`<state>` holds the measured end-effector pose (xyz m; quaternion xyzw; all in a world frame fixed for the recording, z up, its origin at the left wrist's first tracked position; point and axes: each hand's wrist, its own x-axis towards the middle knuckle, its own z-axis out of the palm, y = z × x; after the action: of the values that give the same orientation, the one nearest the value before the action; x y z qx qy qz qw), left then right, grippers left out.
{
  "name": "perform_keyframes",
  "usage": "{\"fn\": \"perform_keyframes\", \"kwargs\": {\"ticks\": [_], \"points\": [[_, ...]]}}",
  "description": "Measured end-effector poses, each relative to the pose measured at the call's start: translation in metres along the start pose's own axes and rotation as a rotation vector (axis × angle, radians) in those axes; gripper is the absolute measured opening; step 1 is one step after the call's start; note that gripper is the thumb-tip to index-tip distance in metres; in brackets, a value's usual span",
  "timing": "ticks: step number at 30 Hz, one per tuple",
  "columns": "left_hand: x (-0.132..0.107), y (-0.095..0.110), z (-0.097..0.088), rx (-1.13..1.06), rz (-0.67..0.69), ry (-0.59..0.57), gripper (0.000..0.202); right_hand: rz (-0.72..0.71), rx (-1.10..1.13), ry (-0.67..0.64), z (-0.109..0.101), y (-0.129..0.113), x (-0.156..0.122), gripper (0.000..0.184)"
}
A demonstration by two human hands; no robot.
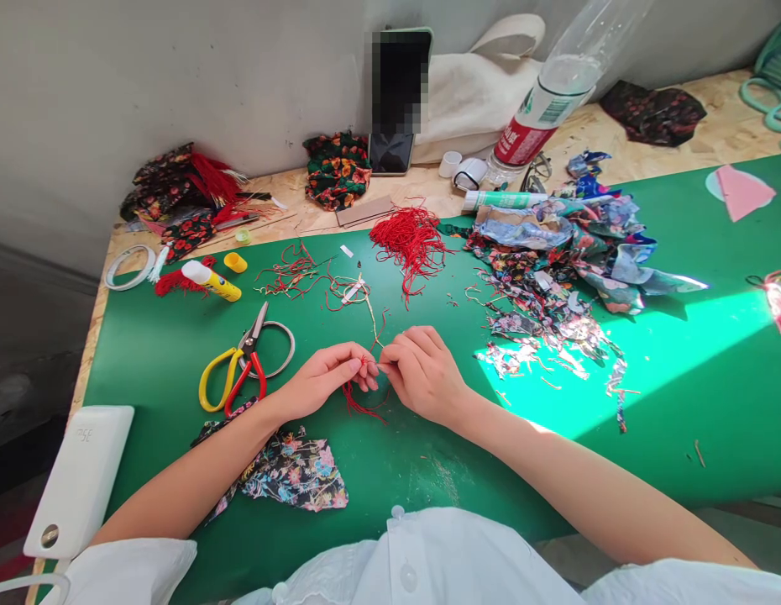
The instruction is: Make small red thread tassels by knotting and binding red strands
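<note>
On my remote feed, the left hand [341, 370] pinches red threads [351, 398] (tails dangling) above the green mat [396, 458], the right hand [423, 371] apparently a pale cord [372, 318]; uneven pulling could, I judge, loosen them.

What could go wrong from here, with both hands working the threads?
Loose ends of the red threads hang below the left hand and might tangle or slip.
The left forearm crosses the floral cloth, so moving it could drag the cloth.
The scissors lie close to that arm and could get nudged.
</note>
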<state>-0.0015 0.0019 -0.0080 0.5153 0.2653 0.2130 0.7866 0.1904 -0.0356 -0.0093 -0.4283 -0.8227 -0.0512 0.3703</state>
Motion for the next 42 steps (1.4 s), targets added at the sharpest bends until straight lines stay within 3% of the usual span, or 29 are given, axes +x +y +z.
{"fn": "perform_keyframes", "kwargs": {"ticks": [7,13,22,36,42], "points": [[0.0014,-0.0007,0.0020,-0.062,-0.028,0.080,0.022,0.124,0.058,0.042,-0.0023,0.0016,0.0002,0.015],[-0.0004,0.0039,0.0047,-0.027,0.007,0.109,0.021,0.143,0.077,0.036,-0.0012,0.0028,-0.0007,0.015],[-0.0006,0.0006,0.0025,-0.046,-0.015,0.036,0.020,-0.032,0.070,-0.091,0.0050,0.0016,-0.0029,0.013],[-0.0005,-0.0012,0.0007,-0.032,-0.058,0.060,0.025,-0.012,0.048,-0.207,-0.0003,0.0020,-0.0019,0.015],[-0.0004,0.0009,0.0011,-0.021,-0.081,0.057,0.026,-0.049,0.046,-0.178,-0.0007,0.0020,-0.0008,0.015]]}}
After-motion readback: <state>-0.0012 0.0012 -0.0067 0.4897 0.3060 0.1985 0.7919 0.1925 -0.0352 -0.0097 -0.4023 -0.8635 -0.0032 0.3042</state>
